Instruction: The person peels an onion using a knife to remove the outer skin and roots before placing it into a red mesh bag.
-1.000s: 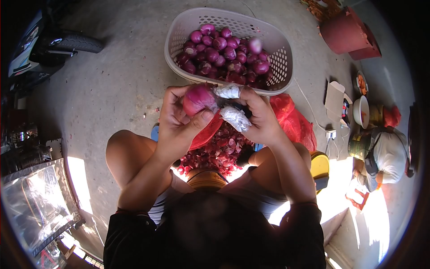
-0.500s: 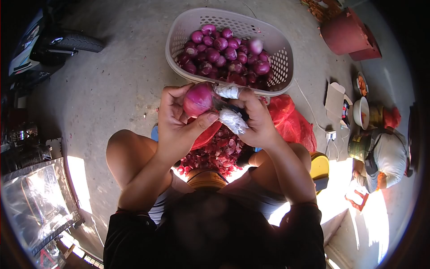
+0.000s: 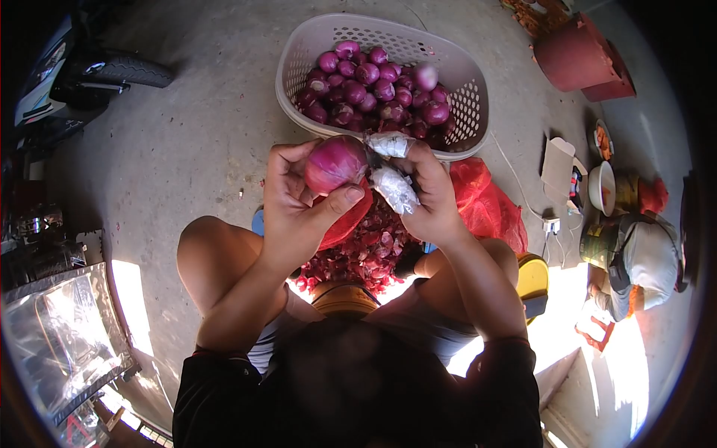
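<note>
A red onion (image 3: 336, 163) is gripped in my left hand (image 3: 291, 198), its fingers behind and thumb across the lower side. My right hand (image 3: 429, 190) is curled close beside it, with white, shiny wrapping (image 3: 394, 189) over the thumb and forefinger tips. Something small and dark shows near those fingertips; its kind cannot be made out. Beneath both hands lies a heap of red onion skins (image 3: 358, 250). Just beyond them, a pale plastic basket (image 3: 295, 71) holds several purple-red onions (image 3: 366, 73).
Red netting (image 3: 485, 205) lies right of the skins. A yellow round object (image 3: 533, 280) sits by my right knee. Farther right are a power socket (image 3: 552, 224), a white bowl (image 3: 602, 188), red buckets (image 3: 575, 52) and another person (image 3: 646, 257). A wheel (image 3: 131, 69) juts in at upper left.
My right hand has shifted slightly right, leaving a small gap from the onion. The onion has turned a little in my left hand, which stays in place.
</note>
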The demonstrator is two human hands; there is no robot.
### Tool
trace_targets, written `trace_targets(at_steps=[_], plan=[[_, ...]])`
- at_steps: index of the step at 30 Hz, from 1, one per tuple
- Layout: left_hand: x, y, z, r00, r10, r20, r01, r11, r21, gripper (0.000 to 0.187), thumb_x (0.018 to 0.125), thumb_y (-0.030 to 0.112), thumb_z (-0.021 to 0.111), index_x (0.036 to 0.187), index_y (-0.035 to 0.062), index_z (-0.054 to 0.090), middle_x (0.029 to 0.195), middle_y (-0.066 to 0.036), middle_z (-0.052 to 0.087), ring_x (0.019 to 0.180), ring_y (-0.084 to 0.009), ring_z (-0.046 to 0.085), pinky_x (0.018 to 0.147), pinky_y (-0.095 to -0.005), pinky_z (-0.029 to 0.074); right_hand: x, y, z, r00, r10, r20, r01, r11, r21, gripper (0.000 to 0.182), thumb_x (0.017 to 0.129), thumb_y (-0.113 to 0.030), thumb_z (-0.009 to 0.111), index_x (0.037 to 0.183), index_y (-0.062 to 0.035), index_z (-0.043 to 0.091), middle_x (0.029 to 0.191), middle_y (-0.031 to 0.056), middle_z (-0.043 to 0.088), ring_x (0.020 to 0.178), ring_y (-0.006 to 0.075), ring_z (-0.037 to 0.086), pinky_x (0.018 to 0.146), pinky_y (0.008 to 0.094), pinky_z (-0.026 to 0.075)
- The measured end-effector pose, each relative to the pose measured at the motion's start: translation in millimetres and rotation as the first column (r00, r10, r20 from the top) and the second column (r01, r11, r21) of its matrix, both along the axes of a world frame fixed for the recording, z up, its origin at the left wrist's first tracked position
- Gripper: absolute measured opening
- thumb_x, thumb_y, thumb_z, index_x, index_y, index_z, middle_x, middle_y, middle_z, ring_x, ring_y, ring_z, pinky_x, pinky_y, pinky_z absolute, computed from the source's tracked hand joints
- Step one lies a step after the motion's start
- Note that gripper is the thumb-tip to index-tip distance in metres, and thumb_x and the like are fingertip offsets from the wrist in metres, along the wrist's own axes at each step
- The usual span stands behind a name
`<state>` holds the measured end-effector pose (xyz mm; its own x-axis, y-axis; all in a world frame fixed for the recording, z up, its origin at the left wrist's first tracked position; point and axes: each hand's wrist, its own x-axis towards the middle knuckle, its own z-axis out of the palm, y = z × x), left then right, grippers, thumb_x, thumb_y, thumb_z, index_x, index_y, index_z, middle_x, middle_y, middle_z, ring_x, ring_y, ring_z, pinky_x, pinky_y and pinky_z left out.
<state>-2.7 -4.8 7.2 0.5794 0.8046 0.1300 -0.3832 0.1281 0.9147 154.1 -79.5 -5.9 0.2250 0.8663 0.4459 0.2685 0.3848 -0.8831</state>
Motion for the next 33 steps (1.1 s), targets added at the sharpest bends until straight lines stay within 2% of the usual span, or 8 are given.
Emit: trace_targets(at_steps=[2,4,9,11,17,20,26,33], plan=[[-0.3,0.3,1.3,1.000,-0.002,-0.001,0.002,1.000,-0.013,0.053,0.073,0.001,0.073,0.111,0.0002,0.037,0.111,-0.014,0.053,0.100,-0.0180,0.057,0.089,-0.0315,0.048,-2.3,-1.5,-0.7,0.999,0.037,-0.037,-0.036,0.999,0.004,0.045,0.076,0.002,0.062,0.116,-0.0022,0.043,0.101,0.0156,0.062,0.087,0.0249,0.064,0.074,0.0299,0.048],[-0.2,1.3,1.3,1.000,-0.005,0.002,0.005,1.000,0.009,0.053,0.072,0.000,0.074,0.111,0.0000,0.037,0.111,-0.014,0.053,0.100,-0.0179,0.057,0.089,-0.0314,0.048,1.5,-5.9,-2.4,0.999,0.052,0.008,-0.052,0.997,-0.051,0.047,0.074,0.002,0.061,0.117,-0.0028,0.041,0.097,0.0163,0.063,0.087,0.0279,0.064,0.074,0.0314,0.048],[-0.8,0.8,0.8,1.000,0.002,-0.022,-0.001,0.999,0.035,0.055,0.071,-0.001,0.074,0.111,-0.0004,0.037,0.111,-0.014,0.053,0.100,-0.0177,0.057,0.089,-0.0308,0.048,6.4,-0.8,-1.6,0.986,0.087,0.142,-0.088,0.996,-0.003,0.051,0.072,0.001,0.062,0.117,-0.0037,0.039,0.092,0.0175,0.065,0.088,0.0322,0.065,0.073,0.0339,0.049],[-0.5,0.7,-0.4,1.000,0.001,-0.012,-0.001,0.999,0.039,0.056,0.070,-0.001,0.075,0.111,-0.0005,0.037,0.111,-0.014,0.053,0.100,-0.0175,0.057,0.089,-0.0307,0.048,9.2,-2.3,-1.1,0.974,0.109,0.201,-0.105,0.994,-0.032,0.052,0.072,0.002,0.062,0.117,-0.0040,0.039,0.094,0.0178,0.065,0.088,0.0318,0.065,0.073,0.0342,0.049],[-0.8,0.5,-1.1,1.000,-0.016,-0.005,0.016,0.999,0.034,0.056,0.070,0.001,0.075,0.111,-0.0003,0.037,0.111,-0.014,0.053,0.101,-0.0170,0.057,0.089,-0.0308,0.048,4.9,-2.8,-3.0,0.993,0.092,0.073,-0.091,0.996,-0.018,0.048,0.071,0.003,0.063,0.114,-0.0047,0.044,0.095,0.0169,0.064,0.083,0.0326,0.065,0.070,0.0352,0.050],[-1.9,0.7,-3.4,0.999,-0.035,-0.007,0.036,0.998,0.060,0.056,0.073,-0.002,0.072,0.116,0.0030,0.037,0.113,-0.012,0.053,0.103,-0.0180,0.055,0.090,-0.0314,0.046,8.4,-1.1,-5.3,0.984,0.061,0.165,-0.062,0.998,0.002,0.045,0.071,0.002,0.065,0.112,-0.0046,0.046,0.093,0.0158,0.063,0.080,0.0322,0.064,0.069,0.0354,0.050],[-1.4,0.4,0.7,0.999,-0.009,-0.036,0.010,1.000,0.013,0.056,0.070,0.002,0.075,0.111,0.0001,0.037,0.112,-0.014,0.053,0.102,-0.0177,0.056,0.090,-0.0315,0.047,5.7,0.6,2.2,0.969,-0.013,0.249,0.001,0.999,0.046,0.042,0.073,-0.002,0.068,0.110,-0.0027,0.048,0.097,0.0163,0.061,0.085,0.0290,0.063,0.073,0.0335,0.049],[-1.4,0.3,2.8,1.000,-0.010,0.014,0.009,0.999,0.038,0.055,0.071,0.001,0.074,0.111,0.0004,0.038,0.113,-0.014,0.053,0.102,-0.0191,0.057,0.091,-0.0323,0.047,2.0,1.6,2.4,0.998,-0.055,-0.007,0.055,0.998,0.009,0.040,0.082,0.001,0.059,0.118,-0.0020,0.043,0.100,0.0120,0.062,0.092,0.0199,0.061,0.078,0.0271,0.046]])
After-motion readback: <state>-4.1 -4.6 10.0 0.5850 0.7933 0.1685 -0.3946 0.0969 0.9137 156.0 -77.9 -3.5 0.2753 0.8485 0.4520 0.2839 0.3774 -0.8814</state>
